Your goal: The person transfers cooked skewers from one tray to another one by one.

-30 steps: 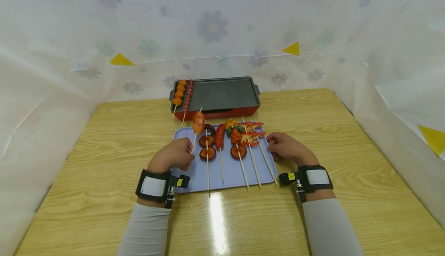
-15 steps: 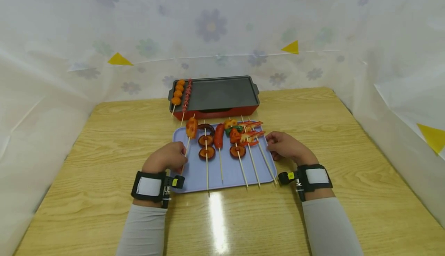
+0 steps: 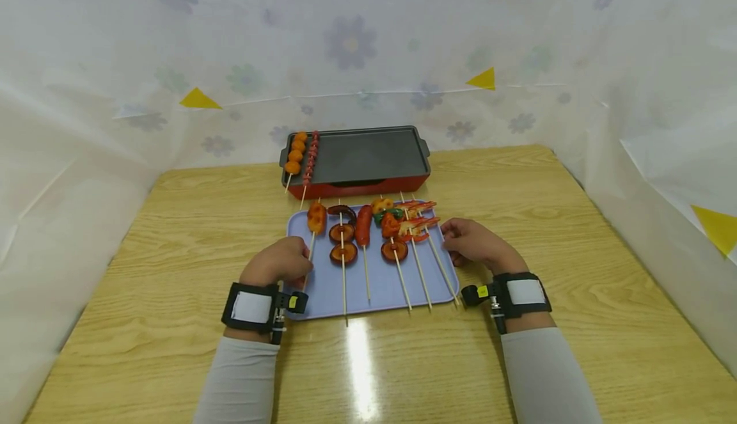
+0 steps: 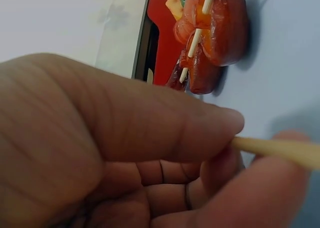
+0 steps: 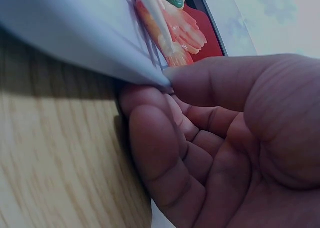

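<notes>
My left hand [image 3: 279, 263] pinches the stick of a skewer with an orange-brown food piece [image 3: 316, 217] at the tray's left end. In the left wrist view the stick [image 4: 280, 150] runs between thumb and fingers. My right hand [image 3: 475, 245] pinches the right rim of the lavender tray [image 3: 382, 286], thumb above and fingers below, as the right wrist view shows at the tray edge [image 5: 107, 57]. Across the tray lie a mushroom skewer [image 3: 343, 254], a sausage skewer [image 3: 363, 226], a mixed vegetable skewer [image 3: 394, 251] and two shrimp skewers [image 3: 416, 222].
Behind the tray stands a red grill with a dark plate [image 3: 368, 155]. At its left end lie a skewer of orange balls [image 3: 296, 155] and a thin dark-red skewer [image 3: 311, 158], their sticks jutting over the front. A floral sheet [image 3: 351, 40] surrounds the wooden table [image 3: 173, 251].
My left hand has moved left with its skewer, and the food piece has come down toward me onto the tray's left end. My right hand has stayed at the tray's rim.
</notes>
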`<state>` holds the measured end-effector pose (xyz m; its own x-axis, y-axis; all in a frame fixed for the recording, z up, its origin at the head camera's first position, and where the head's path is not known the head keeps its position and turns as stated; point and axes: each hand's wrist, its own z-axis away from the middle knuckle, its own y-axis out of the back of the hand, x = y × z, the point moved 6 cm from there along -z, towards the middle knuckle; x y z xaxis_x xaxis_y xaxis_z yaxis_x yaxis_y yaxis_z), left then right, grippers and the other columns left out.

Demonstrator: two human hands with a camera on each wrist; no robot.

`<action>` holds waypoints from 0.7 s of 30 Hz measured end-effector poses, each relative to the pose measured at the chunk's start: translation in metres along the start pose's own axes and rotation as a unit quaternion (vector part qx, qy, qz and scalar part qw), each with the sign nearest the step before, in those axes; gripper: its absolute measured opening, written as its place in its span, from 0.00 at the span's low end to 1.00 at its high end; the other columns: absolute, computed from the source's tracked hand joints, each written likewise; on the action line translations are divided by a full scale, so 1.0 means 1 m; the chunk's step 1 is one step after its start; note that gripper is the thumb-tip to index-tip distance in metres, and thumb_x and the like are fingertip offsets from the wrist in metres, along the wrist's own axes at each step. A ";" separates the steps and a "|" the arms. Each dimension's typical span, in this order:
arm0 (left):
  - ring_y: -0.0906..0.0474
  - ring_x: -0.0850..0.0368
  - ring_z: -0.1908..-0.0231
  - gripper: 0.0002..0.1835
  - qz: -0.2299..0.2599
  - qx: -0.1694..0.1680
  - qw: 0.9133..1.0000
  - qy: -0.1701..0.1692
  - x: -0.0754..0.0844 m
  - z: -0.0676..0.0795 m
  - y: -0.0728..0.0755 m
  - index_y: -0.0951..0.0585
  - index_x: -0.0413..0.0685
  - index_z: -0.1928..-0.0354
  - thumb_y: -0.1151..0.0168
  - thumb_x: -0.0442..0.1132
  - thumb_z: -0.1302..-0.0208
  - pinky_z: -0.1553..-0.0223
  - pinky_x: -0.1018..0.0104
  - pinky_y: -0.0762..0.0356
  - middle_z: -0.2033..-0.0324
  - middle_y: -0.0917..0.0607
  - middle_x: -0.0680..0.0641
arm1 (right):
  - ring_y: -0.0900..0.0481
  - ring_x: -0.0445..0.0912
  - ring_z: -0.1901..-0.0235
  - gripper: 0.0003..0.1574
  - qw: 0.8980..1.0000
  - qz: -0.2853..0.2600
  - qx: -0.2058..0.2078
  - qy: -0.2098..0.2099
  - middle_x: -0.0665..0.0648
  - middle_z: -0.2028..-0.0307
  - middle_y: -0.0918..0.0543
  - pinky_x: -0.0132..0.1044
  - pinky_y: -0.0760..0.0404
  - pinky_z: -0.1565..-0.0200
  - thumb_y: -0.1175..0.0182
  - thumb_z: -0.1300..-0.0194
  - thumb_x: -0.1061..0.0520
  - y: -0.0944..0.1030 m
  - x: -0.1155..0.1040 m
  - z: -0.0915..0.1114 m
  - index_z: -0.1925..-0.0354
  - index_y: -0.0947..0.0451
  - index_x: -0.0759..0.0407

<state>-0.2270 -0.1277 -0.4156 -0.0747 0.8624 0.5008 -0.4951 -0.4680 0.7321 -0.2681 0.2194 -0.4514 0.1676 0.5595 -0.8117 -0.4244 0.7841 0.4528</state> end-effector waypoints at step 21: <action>0.26 0.55 0.82 0.04 -0.008 -0.001 1.000 -0.010 0.010 -0.005 -0.011 0.24 0.42 0.77 0.44 0.31 0.47 0.81 0.66 0.32 0.81 0.21 0.46 | 0.24 0.47 0.73 0.19 1.000 -0.003 0.000 -0.005 0.60 0.62 0.25 0.38 0.21 0.70 0.47 0.29 0.64 0.000 0.001 -0.001 0.42 0.33 0.69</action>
<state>-0.2269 -0.1133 -0.4212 -0.0489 0.8652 0.4990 -0.4972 -0.4544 0.7391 -0.2685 0.2195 -0.4524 0.1783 0.5571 -0.8111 -0.4236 0.7874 0.4478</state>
